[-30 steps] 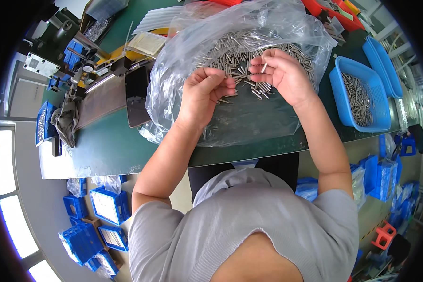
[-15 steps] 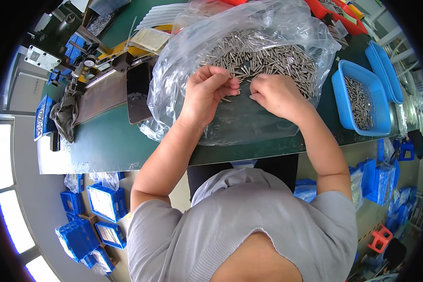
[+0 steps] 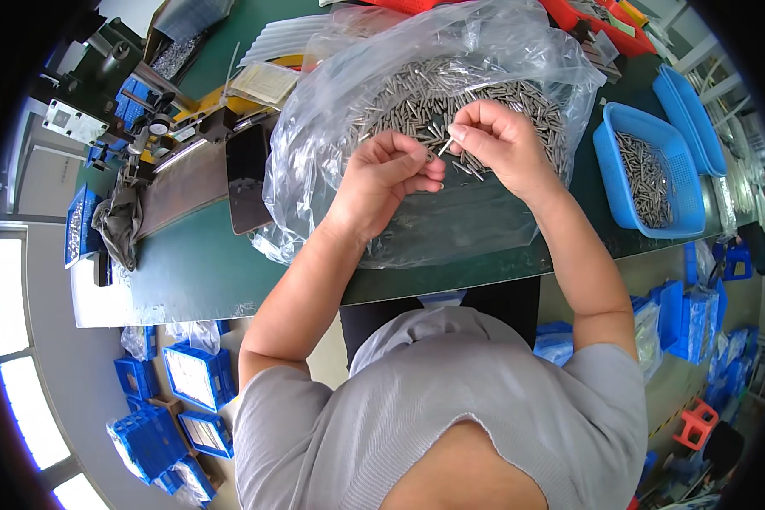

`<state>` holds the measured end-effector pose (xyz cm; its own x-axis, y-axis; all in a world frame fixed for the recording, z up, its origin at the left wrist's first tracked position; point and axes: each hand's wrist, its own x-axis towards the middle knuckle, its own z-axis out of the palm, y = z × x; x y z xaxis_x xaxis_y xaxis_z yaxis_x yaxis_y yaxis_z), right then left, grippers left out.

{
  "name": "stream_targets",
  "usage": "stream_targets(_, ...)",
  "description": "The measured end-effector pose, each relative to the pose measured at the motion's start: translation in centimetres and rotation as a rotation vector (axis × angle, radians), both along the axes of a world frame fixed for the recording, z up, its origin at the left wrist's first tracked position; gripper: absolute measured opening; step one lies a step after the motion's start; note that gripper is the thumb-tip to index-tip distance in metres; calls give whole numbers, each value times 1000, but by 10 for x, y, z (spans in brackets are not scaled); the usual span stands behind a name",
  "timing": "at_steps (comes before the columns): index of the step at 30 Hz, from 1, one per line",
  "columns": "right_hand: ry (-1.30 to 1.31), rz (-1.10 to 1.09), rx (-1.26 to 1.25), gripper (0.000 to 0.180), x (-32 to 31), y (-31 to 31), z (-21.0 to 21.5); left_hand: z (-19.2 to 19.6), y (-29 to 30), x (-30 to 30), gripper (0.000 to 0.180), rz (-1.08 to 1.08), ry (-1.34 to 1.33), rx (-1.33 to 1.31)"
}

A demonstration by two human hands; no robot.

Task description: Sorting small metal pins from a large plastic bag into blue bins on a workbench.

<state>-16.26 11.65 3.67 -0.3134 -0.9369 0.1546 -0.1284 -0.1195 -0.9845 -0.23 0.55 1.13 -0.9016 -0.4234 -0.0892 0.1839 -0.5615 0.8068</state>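
Observation:
A heap of small metal pins (image 3: pixel 399 100) lies on and in a clear plastic bag (image 3: pixel 310 127) spread over the green table. Above its near edge, my right hand (image 3: pixel 506 149) pinches one slim metal pin (image 3: pixel 445 146) between thumb and finger, its end slanting down toward the left hand. My left hand (image 3: pixel 382 183) is closed, with thumb and index fingertip pressed round a small dark metal piece (image 3: pixel 430 157) too small to name. A few loose pins (image 3: pixel 467 171) lie just below the right hand's fingers.
At right stands a blue basket (image 3: pixel 693 208) with more pins, beside another blue basket (image 3: pixel 710 149). A dark flat tablet-like panel (image 3: pixel 245 191) and a metal fixture (image 3: pixel 157 123) are at left. Red trays (image 3: pixel 629 38) sit along the far edge.
My right hand has lifted and turned, now showing a pin between its fingertips. My left hand has shifted slightly right and down, still pinched. The view has tilted slightly.

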Motion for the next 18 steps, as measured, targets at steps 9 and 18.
stream_targets(9,73,-36,-33,12,4,-4,-6,0,1,1,7,-21,-1,-28)
stream_targets(18,25,33,-13,10,10,-3,-3,1,1,2,8,-14,16,-22)
